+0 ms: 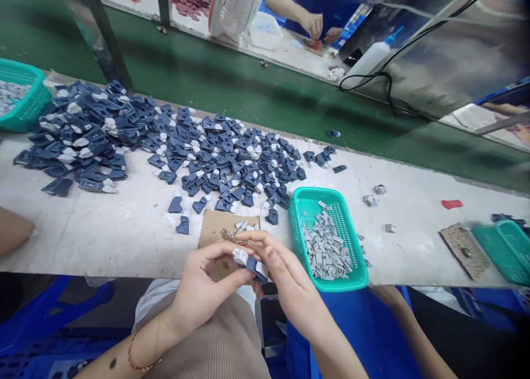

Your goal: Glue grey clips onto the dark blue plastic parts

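One camera, worn on the person's head, gives this view. It looks forward and steeply down over the ribbed brown garment [219, 335] at the bottom centre of the frame. The left hand [201, 285] and the right hand [295, 293] meet just below the middle, large and near the lens, both reaching in from the bottom edge. The white worktop [107, 230] crosses from side to side, its far edge slanting down toward the right. Farther off, above it, run a green strip [232, 86] and a second bench [298, 57], where another person [305, 6] is cut by the top edge.
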